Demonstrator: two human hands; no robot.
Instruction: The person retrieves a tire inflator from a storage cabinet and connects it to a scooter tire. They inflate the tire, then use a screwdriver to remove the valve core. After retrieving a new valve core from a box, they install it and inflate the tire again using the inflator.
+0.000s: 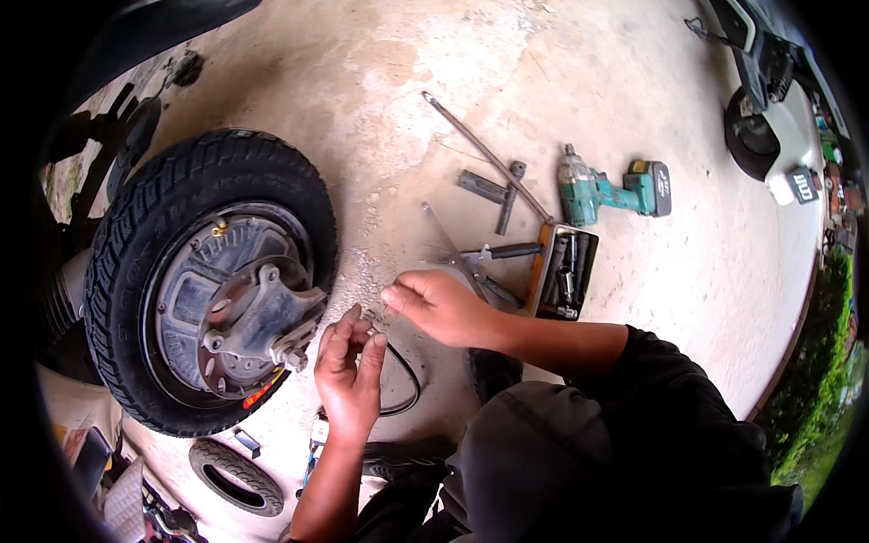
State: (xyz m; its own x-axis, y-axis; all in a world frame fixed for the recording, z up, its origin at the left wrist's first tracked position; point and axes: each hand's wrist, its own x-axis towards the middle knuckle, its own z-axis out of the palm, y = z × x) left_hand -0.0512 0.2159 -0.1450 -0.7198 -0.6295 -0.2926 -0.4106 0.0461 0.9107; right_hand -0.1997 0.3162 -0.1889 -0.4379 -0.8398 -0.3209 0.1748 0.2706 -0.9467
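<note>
My left hand [348, 373] is raised beside the wheel's axle end, its fingers curled toward the thumb. A tiny pale thing seems to lie at its fingertips, too small to name. My right hand [445, 308] is close by on the right, thumb and forefinger pinched together; whatever they hold cannot be made out. To the left stands a wheel with a black knobbly tyre [122, 299]. Its grey hub [195, 281] carries a brake disc [237, 357] and a dark metal bracket [258, 321]. Below my hands curves a black cable [416, 385].
On the concrete floor [362, 54] lie a teal cordless impact wrench [584, 190], a socket case [584, 271], a long metal bar [480, 145], a T-shaped tool [507, 204] and pliers [511, 252]. A loose tyre [217, 484] lies lower left. Another vehicle's wheel [751, 136] is upper right.
</note>
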